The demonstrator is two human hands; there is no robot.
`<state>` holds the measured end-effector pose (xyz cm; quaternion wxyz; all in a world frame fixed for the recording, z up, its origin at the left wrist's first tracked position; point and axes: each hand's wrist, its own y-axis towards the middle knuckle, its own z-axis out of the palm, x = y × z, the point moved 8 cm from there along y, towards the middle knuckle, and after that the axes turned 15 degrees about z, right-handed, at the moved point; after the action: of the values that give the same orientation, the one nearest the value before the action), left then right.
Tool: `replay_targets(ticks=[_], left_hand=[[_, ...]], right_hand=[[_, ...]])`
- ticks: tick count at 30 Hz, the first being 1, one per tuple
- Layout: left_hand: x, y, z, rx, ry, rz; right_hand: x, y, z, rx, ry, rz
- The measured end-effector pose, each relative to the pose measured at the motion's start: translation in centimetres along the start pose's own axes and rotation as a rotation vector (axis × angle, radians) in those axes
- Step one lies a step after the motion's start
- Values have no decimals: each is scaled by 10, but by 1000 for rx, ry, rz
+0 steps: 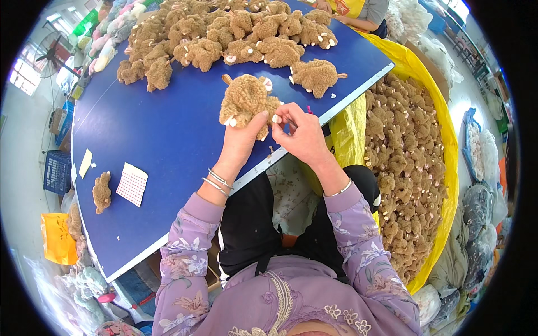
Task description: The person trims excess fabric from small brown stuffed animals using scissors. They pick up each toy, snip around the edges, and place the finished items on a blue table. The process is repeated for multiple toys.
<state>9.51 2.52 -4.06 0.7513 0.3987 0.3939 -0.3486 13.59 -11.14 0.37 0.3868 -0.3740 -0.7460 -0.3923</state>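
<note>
A curly brown plush toy (244,99) with small white patches and a loop on top is held just above the near edge of the blue table (168,134). My left hand (242,137) is closed on its lower side, thumb on top. Close against the toy's right side, my right hand (301,133) is pinched by a small white-tipped paw (276,119). What sits between those right fingertips is too small to make out. Just beyond, another plush toy (316,77) lies on the tabletop.
Many matching plush toys (196,53) are heaped at the table's far side. A big yellow bag (451,168) full of them stands at my right. Leftward lie a dotted sticker sheet (132,183) and a small plush piece (102,192). Across the table is another person's arm (358,23).
</note>
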Motion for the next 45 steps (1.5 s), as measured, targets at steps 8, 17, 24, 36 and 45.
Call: replay_targets(ticks=[8, 17, 24, 36, 45], left_hand=[[7, 4, -17, -27, 231, 117], [7, 9, -25, -169, -165, -58], [7, 4, -17, -179, -26, 2], [-10, 3, -9, -34, 391, 151], [5, 8, -19, -149, -1, 31]], right_hand=[[-31, 5, 4, 241, 496, 385], [-5, -3, 6, 154, 359, 234], [6, -12, 21, 123, 150, 42], [-13, -8, 22, 144, 422, 399], [-3, -13, 16, 116, 335, 402]])
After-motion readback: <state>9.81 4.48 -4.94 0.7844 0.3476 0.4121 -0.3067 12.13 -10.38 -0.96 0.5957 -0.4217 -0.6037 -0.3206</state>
